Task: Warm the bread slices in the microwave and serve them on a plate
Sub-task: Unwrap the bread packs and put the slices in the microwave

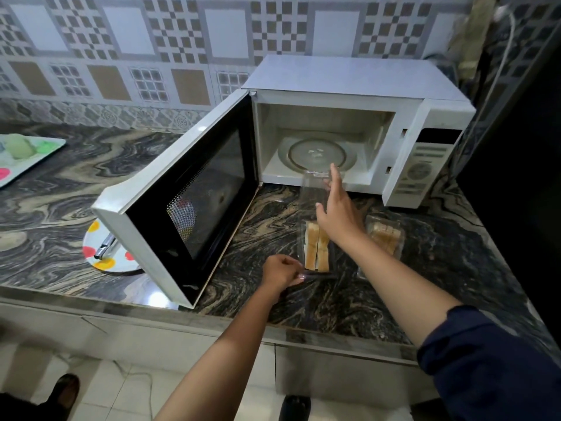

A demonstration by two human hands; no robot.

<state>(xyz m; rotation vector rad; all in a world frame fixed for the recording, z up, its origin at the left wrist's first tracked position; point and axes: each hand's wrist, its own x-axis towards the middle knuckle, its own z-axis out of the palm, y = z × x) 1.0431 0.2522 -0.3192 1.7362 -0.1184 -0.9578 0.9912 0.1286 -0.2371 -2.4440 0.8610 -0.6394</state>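
Two packs of bread sit on the counter (334, 299) in front of the microwave (349, 77), both apart from it. The nearer clear pack (318, 274) holds bread slices (317, 247) standing on edge. The second pack (384, 238) lies just to its right & looks closed.

Step in hand, as I read it: opening the pack to get the slices out.

- Left hand (280, 271): fingers curled, pinching the pack's near rim & pinning it to the counter.
- Right hand (338, 217): fingers straight & together, laid along the raised lid (314, 185), which tilts back toward the oven mouth. Can't tell if the thumb hooks the lid edge.

To do it well:

- Hold the base down w/ the left pinch while the lid goes back, or the light pack will likely skid or tip the slices.
- Fold the lid fully flat, away from the oven sill, so it won't spring shut.
- Thin clear plastic probably shouldn't be heated. Lift the slices out, don't slide the pack in.

The door (188, 189) is swung wide to the left, and the turntable (317, 151) is bare, so there's room for the slices. The spotted plate (104, 264) sits partly under the door's far corner, so reach around the door to fetch it, w/o knocking it. A tray (30, 159) lies far left, out of the way.
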